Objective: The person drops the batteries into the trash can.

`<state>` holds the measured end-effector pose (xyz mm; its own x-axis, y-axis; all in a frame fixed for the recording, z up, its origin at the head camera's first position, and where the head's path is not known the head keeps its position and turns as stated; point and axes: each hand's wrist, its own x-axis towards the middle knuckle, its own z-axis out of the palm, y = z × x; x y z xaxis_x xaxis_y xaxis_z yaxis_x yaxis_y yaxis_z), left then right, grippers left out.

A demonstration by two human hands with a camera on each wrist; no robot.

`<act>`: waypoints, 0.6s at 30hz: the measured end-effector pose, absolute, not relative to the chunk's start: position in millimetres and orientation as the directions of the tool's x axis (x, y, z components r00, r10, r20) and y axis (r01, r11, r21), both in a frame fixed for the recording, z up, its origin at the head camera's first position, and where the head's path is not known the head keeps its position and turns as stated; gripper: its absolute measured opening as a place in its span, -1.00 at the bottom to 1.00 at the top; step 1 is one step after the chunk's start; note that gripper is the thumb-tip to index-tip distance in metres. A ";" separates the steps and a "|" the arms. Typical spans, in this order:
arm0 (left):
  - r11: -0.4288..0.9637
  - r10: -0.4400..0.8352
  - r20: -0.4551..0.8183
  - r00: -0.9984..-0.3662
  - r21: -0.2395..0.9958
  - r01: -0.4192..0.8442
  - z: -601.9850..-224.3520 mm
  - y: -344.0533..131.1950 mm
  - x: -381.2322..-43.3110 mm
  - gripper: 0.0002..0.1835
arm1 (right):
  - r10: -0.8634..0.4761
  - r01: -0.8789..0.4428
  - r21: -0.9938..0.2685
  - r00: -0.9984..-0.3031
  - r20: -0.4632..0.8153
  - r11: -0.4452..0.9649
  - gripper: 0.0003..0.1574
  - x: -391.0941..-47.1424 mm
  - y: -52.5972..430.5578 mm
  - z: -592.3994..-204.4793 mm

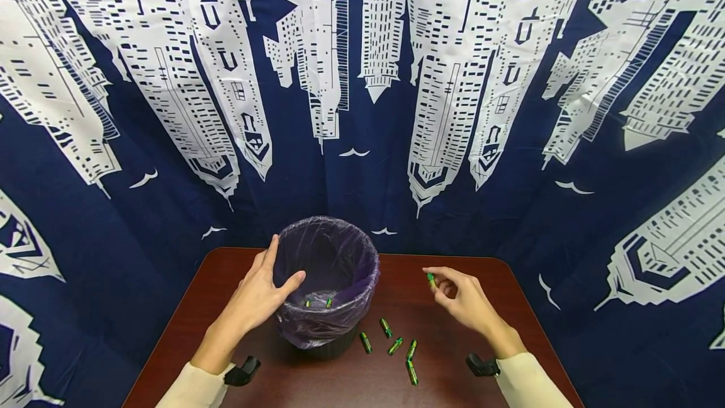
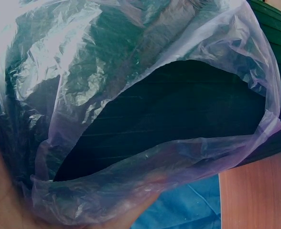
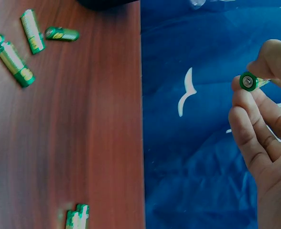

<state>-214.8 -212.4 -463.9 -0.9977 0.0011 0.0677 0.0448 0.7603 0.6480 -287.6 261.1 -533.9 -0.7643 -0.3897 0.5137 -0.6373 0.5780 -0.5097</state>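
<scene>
A round dark bin (image 1: 325, 350) with a translucent purple liner (image 1: 362, 291) stands at the left of the table. My left hand (image 1: 257, 288) rests at its left rim, fingers extended along the outside and thumb stretched over the opening. In the left wrist view the liner (image 2: 83, 62) drapes over the ribbed bin (image 2: 178, 105) and partly covers this hand. To the right, above the table, my right hand (image 1: 464, 298) pinches a green battery (image 3: 248, 81) between thumb and fingertips, its flat end showing. Two batteries (image 1: 329, 302) lie inside the bin, just past the near rim.
Several more green batteries (image 1: 395, 345) lie scattered on the brown wooden table (image 1: 470, 376), right of the bin. Behind the table hangs a navy cloth (image 1: 351, 200) printed with white buildings. Each wrist carries a small black camera mount (image 1: 242, 371).
</scene>
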 end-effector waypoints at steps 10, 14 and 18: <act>0.759 -0.004 0.061 -0.998 0.650 0.037 -461.9 -212.1 -214.2 0.30 | -0.399 -0.641 -0.541 -0.765 0.505 0.544 -0.36 -289.3 245.0 -503.0; 0.759 -0.002 0.052 -0.999 0.651 0.032 -461.1 -211.3 -213.7 0.30 | -0.402 -0.654 -0.534 -0.754 0.520 0.537 -0.31 -291.3 240.1 -492.4; 0.758 -0.002 0.050 -0.999 0.651 0.031 -461.2 -210.7 -213.3 0.30 | -0.406 -0.655 -0.553 -0.755 0.515 0.515 -0.26 -293.5 233.9 -480.0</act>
